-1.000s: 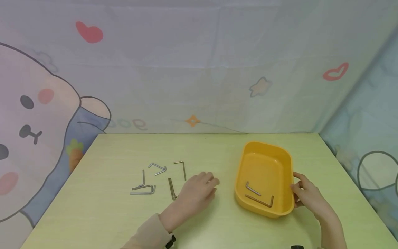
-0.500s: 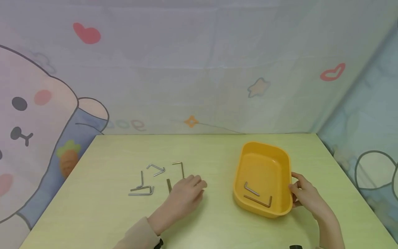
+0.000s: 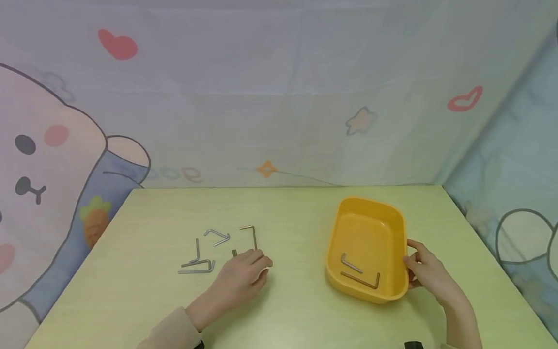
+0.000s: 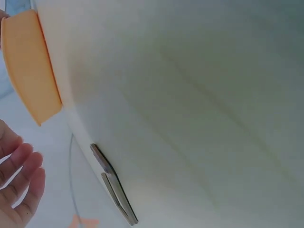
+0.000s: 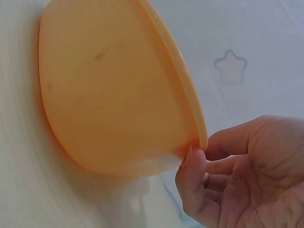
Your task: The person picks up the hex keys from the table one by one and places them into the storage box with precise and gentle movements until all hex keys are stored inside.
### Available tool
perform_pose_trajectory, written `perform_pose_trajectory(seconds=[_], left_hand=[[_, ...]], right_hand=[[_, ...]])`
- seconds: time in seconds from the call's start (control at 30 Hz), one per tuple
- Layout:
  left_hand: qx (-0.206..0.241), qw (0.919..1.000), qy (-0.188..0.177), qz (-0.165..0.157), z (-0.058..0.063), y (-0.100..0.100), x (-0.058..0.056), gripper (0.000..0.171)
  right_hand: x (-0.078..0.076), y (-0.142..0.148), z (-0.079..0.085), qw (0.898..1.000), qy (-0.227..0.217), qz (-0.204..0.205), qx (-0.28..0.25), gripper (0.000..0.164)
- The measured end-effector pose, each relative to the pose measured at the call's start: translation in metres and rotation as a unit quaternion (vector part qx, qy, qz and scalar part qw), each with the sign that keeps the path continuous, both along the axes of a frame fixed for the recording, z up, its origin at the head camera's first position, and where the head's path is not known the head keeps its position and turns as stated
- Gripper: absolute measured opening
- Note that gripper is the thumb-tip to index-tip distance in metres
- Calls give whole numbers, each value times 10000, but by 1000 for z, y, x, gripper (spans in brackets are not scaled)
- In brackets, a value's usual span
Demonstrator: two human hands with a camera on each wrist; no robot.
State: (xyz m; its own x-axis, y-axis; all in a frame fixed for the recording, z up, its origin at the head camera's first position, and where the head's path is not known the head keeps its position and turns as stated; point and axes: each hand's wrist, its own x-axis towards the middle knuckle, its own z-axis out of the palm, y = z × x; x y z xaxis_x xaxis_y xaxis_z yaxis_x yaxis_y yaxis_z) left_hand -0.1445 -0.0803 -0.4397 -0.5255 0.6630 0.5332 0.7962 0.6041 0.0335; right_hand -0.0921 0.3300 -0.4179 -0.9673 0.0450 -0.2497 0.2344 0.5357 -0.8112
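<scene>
My left hand (image 3: 240, 274) hovers over the table with loosely bent fingers and holds nothing. Beneath it, brass-coloured hex keys (image 3: 234, 253) are mostly hidden in the head view; the left wrist view shows hex keys (image 4: 114, 185) lying close to the fingers. Just beyond the fingertips lies another brass hex key (image 3: 255, 237). My right hand (image 3: 429, 271) pinches the right rim of a yellow plastic tray (image 3: 370, 296), thumb against index finger. Inside the tray rest a silver hex key (image 3: 352, 265) and a brass-coloured hex key (image 3: 361, 281).
Left of the left hand lie several more hex keys, among them a bent silver pair (image 3: 220, 235), an upright-lying silver key (image 3: 198, 249) and a long silver key (image 3: 196, 272). A printed curtain (image 3: 279, 97) hangs behind the table (image 3: 296, 315).
My left hand has moved left from near the tray to above the brass hex keys, covering most of them. The right hand keeps its hold on the tray rim.
</scene>
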Motion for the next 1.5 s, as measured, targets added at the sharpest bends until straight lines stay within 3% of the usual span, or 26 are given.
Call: perform_pose_trajectory(seconds=[0.37, 0.7, 0.9, 1.5], left_hand=[[-274, 9988, -302, -284, -6, -28, -7, 21], [-825, 9952, -95, -527, -10, -48, -14, 30], [-1153, 9918, 177, -522, -17, -57, -21, 25], [-1547, 9827, 699, -746, -22, -69, -33, 20]], right_hand=[[0, 2, -1, 10000, -15, -15, -19, 59], [-1, 1, -1, 10000, -18, -12, -80, 59], [-1, 1, -1, 9999, -16, -22, -120, 60], [0, 0, 0, 10000, -49, -19, -69, 59]])
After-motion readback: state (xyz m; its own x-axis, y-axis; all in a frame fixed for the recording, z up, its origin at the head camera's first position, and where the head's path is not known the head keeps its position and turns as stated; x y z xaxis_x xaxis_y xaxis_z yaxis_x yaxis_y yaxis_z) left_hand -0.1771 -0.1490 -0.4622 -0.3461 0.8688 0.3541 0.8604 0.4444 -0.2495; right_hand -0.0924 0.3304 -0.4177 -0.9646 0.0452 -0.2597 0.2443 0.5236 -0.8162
